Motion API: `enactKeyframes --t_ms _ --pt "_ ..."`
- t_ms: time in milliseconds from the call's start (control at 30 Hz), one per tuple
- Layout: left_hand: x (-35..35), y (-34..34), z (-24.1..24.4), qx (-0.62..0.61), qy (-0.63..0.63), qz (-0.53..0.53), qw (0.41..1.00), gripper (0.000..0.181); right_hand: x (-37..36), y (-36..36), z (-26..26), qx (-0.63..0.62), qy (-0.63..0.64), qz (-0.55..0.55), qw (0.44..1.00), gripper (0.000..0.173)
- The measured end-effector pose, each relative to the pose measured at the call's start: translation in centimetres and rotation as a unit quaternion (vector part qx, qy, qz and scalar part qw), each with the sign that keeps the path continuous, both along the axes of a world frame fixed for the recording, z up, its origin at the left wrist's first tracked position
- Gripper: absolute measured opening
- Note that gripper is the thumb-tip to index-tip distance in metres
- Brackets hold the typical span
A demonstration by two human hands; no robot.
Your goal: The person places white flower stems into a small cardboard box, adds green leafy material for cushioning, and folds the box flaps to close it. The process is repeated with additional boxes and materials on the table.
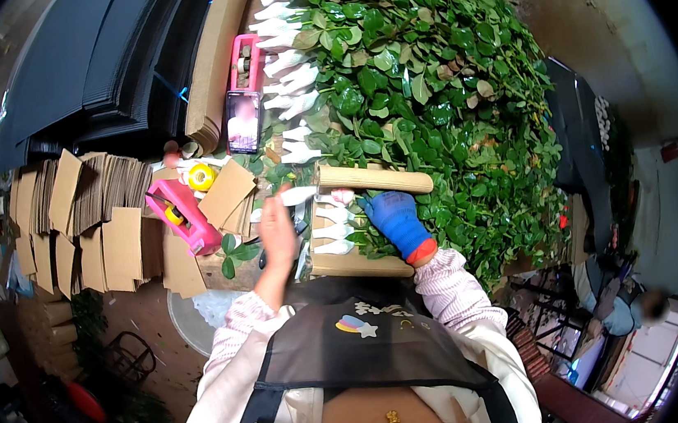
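My bare left hand (277,233), slightly blurred, is held edge-on over the wooden bench. Its fingertips are beside a white foam-net flower sleeve (300,196); whether they grip it is hidden. My right hand (397,221) wears a blue knit glove with an orange cuff. Its fingers are at the stem just behind a pale pink rose head (342,196), which has no sleeve. Below that rose, several white-sleeved flower heads (335,232) lie in a row on a corrugated cardboard sheet (360,265). A rolled cardboard edge (374,178) runs above the rose.
A deep heap of leafy stems (438,96) covers the right side, with white-sleeved heads (289,62) along its left edge. Pink tape dispensers (203,241), a yellow tape roll (201,177), a phone (243,122), cardboard pieces (111,192) and black sheets (93,57) are left. A person (625,308) is far right.
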State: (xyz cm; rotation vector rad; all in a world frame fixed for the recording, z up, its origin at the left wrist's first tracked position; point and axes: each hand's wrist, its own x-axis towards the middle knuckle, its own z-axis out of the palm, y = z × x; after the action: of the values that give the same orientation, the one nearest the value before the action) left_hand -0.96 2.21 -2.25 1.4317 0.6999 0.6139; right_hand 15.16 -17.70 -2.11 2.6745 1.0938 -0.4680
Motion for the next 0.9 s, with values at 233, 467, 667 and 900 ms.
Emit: enactKeyframes --t_ms 233,467,667,900 --pt "0.7 1.7 -2.3 0.132 0.148 -0.156 0.968 0.030 -0.4 1.4 2.5 0.029 0.067 -0.040 0.997 0.044" --pt "0.7 1.6 -2.6 0.090 0.105 -0.063 0.988 0.029 -0.9 2.3 2.0 0.010 0.062 -0.090 0.994 0.043" --pt "-1.3 5.1 -0.8 0.069 0.185 -0.249 0.948 0.024 -0.4 1.3 3.4 0.054 0.128 -0.030 0.990 0.043" --pt "0.7 1.4 0.9 0.195 0.240 -0.333 0.891 0.038 -1.7 2.8 1.8 -0.032 0.065 -0.065 0.995 0.034"
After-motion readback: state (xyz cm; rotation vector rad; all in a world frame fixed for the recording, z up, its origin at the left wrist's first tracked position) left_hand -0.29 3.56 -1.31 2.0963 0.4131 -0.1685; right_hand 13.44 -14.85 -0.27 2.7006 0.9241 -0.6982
